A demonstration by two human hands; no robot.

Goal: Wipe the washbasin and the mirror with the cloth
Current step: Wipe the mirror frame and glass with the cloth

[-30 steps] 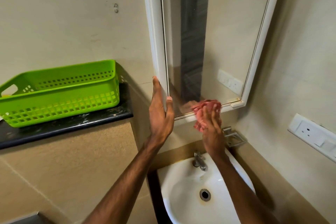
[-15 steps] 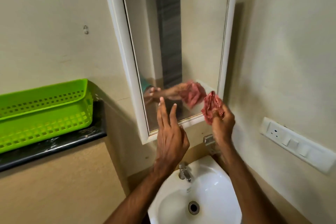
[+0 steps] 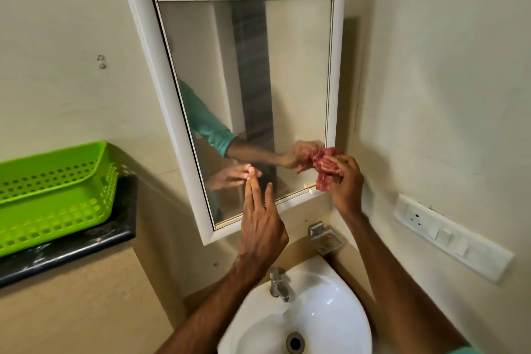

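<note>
A white-framed mirror [image 3: 253, 72] hangs on the wall above a white washbasin [image 3: 330, 307] with a steel tap [image 3: 278, 284]. My right hand [image 3: 346, 184] grips a crumpled red cloth [image 3: 327, 169] at the mirror's lower right corner, against the frame. My left hand [image 3: 260, 221] is raised in front of the mirror's lower edge, fingers straight and slightly apart, holding nothing. Both hands and a teal sleeve are reflected in the glass.
A green plastic basket [image 3: 54, 195] sits on a black stone shelf [image 3: 71, 250] at the left. A steel soap holder [image 3: 326, 238] is fixed below the mirror. A switch and socket panel [image 3: 451, 238] is on the right wall.
The view has tilted up, showing the whole mirror. My right hand carried the cloth right to the lower right corner. My left hand left the frame's left side and moved toward the middle.
</note>
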